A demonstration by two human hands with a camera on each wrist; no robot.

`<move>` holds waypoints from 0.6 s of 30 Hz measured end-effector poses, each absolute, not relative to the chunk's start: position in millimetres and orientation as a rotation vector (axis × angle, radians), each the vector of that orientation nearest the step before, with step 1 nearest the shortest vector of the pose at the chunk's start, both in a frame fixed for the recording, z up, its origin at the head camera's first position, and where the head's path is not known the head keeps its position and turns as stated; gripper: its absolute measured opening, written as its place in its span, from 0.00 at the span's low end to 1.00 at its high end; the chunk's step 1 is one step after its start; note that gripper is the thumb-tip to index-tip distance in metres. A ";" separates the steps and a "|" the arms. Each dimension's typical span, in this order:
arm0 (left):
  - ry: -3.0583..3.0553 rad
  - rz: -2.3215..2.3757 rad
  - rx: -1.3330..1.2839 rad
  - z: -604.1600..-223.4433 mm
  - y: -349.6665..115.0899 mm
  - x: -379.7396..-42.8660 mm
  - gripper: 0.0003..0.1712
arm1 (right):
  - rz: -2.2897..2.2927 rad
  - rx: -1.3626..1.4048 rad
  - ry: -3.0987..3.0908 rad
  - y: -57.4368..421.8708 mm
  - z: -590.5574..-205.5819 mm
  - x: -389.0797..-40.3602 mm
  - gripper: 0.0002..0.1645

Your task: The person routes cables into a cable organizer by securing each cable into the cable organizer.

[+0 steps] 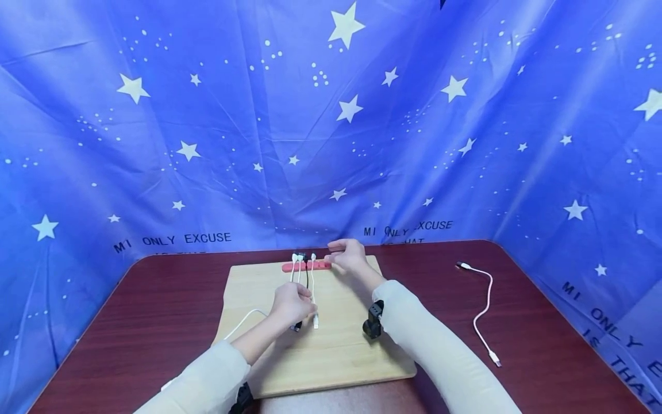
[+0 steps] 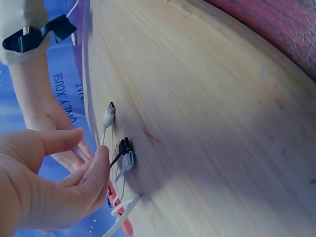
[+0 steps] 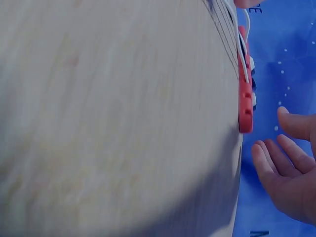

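Observation:
A red slotted cable holder [image 1: 323, 265] lies along the far edge of a wooden board [image 1: 331, 356], with several white cables and a black cable in its slots. My left hand [image 1: 291, 303] is over the hanging cables, thumb and forefinger apart. In the left wrist view, a white cable's plug [image 2: 109, 116], a black plug [image 2: 125, 145] and another white plug [image 2: 129, 161] lie just beyond its fingertips. My right hand [image 1: 349, 256] hovers by the holder's right end. Its fingers are spread and hold nothing in the right wrist view, near the red holder [image 3: 245, 111].
A loose white cable [image 1: 489, 299] with a black-tipped end lies on the dark red table [image 1: 445, 322] at the right. Another white cable [image 1: 243, 322] loops out on the left of the board. A blue star-printed curtain [image 1: 289, 115] surrounds the table.

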State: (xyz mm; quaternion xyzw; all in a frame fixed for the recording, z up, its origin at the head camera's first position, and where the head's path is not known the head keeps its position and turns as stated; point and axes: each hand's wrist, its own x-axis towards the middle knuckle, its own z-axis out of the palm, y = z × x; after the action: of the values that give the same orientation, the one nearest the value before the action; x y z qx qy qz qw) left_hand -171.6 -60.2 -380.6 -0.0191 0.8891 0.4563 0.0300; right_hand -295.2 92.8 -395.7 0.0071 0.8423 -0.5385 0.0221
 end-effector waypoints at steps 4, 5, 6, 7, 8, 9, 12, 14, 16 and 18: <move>2.689 1.453 -0.047 -381.5 -59.0 -173.0 0.16 | -1.620 0.019 2.643 104.0 -397.0 -292.1 0.24; 2.680 1.459 -0.048 -381.1 -58.6 -173.2 0.16 | -1.604 0.023 2.657 106.9 -397.1 -291.3 0.23; 2.667 1.469 -0.050 -381.0 -58.2 -173.7 0.16 | -1.596 0.031 2.661 109.8 -396.9 -290.7 0.23; 2.661 1.474 -0.046 -380.8 -57.7 -174.2 0.16 | -1.576 0.035 2.678 112.8 -396.7 -290.0 0.23; 2.647 1.484 -0.047 -380.7 -57.0 -174.5 0.16 | -1.563 0.039 2.692 115.9 -396.5 -289.4 0.23; 2.633 1.495 -0.047 -380.5 -56.3 -174.7 0.16 | -1.548 0.046 2.704 119.3 -396.5 -288.7 0.23; 2.601 1.517 -0.042 -379.8 -53.3 -174.6 0.17 | -1.532 0.056 2.728 130.1 -396.8 -286.4 0.23; 2.590 1.524 -0.039 -380.2 -51.4 -175.2 0.17 | -1.528 0.073 2.735 137.5 -398.2 -285.6 0.23; 2.582 1.528 -0.032 -380.9 -49.6 -175.8 0.17 | -1.522 0.089 2.746 145.2 -399.8 -284.7 0.23; 2.577 1.532 -0.021 -381.9 -47.9 -176.5 0.18 | -1.528 0.100 2.746 153.2 -400.9 -283.7 0.24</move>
State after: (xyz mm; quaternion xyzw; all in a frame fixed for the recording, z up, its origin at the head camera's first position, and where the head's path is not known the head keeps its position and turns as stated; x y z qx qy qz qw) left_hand -176.5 -47.9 -381.9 -0.0068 0.8574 0.5097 0.0716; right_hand -283.7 153.2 -400.9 0.0317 0.8734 -0.4860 -0.0015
